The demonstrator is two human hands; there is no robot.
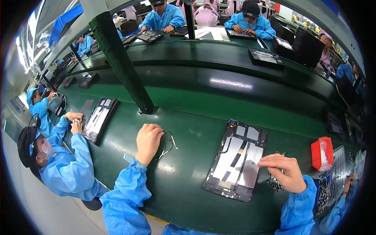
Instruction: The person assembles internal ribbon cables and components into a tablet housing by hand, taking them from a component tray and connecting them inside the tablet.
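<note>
Blue sleeves (127,199) rise toward me from the lower edge, and beyond their cuffs I have both bare hands working over a dark green bench (184,192). On the left wrist sits a pale blue wristband (135,161). I see the left hand (149,143) from its back, fingers bent inward and pressed together; I cannot tell whether they pinch anything. Just to its right lies a thin dark cable with pale ends (174,143).

My main piece, an opened tablet (237,158), lies flat between the hands, nearer the right one, its upper end leaning rightward. Its bared interior shows large silvery panels, dark strips across them and two grey squares near the top. The right hand (286,171) reaches its fingertips over the tablet's right edge, fingers stretched close together with a gap beneath them; contact, or some tiny part at the tips, I cannot confirm.

Partly under that hand I make out a heap of small parts (275,184). Farther right stands a red bin (315,154) with a clear plastic bag (324,156) in it. Off to my left, a co-worker (64,168) in a black cap has both hands at another opened tablet (98,122), short of a green post (121,66).
</note>
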